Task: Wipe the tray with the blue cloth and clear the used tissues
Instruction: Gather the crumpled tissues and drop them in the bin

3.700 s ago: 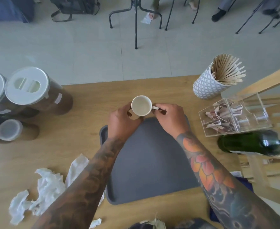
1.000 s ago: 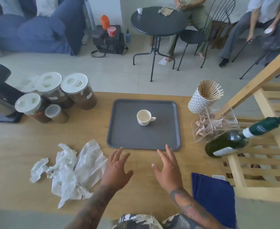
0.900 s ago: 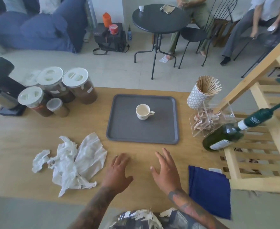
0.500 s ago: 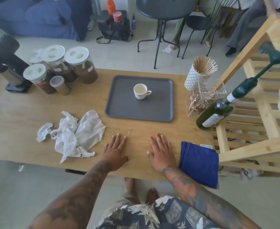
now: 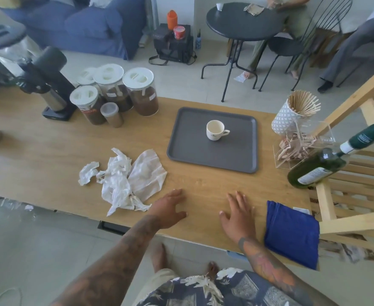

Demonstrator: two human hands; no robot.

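Both hands, left (image 5: 168, 207) and right (image 5: 237, 212), lie spread flat on the counter (image 5: 49, 164), nothing gripped; next, probably, picking up the blue cloth (image 5: 292, 233) or tissues (image 5: 126, 180)

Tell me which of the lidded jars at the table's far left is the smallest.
The small jar at the front of the group, with a clear lid. The other jars are taller, with wide white lids.
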